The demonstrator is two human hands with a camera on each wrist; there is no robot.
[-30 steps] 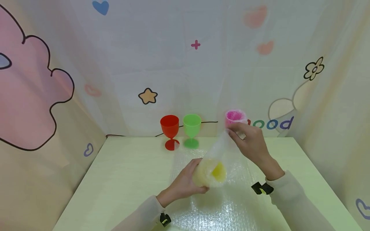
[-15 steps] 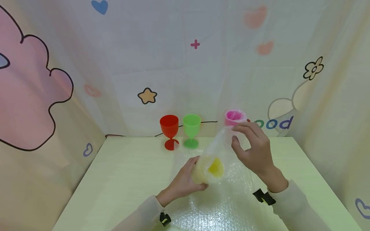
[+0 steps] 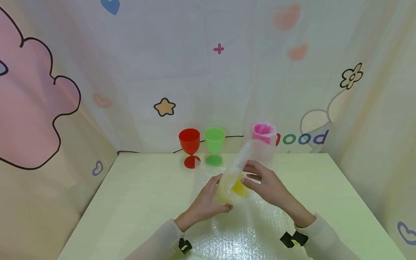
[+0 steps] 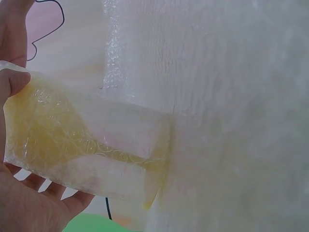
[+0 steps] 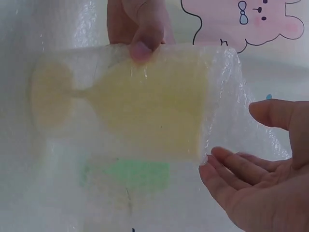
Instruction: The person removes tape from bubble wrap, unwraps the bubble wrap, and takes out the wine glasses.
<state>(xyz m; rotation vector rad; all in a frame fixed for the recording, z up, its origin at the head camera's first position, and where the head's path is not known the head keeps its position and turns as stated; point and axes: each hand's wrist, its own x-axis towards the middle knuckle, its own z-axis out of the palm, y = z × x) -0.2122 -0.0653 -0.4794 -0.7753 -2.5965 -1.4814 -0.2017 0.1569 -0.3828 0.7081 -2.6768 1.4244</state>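
Note:
A yellow goblet, rolled in bubble wrap, is tilted with its mouth toward the right. My left hand grips the wrapped bowl, thumb on one side and fingers on the other. The yellow goblet shows its bowl, stem and foot through the wrap in the left wrist view. My right hand is at the mouth end, thumb and fingers spread apart. In the right wrist view, the fingertips of the right hand are right at the rim, beside the loose wrap extending past it.
A red goblet and a green goblet stand upright at the table's back edge. To their right is a pink goblet wrapped in bubble wrap. A bubble wrap sheet lies on the table under my hands.
My right hand pinched the wrap's loose end, let it go, and came down to the goblet's mouth. The left hand keeps its grip, almost still.

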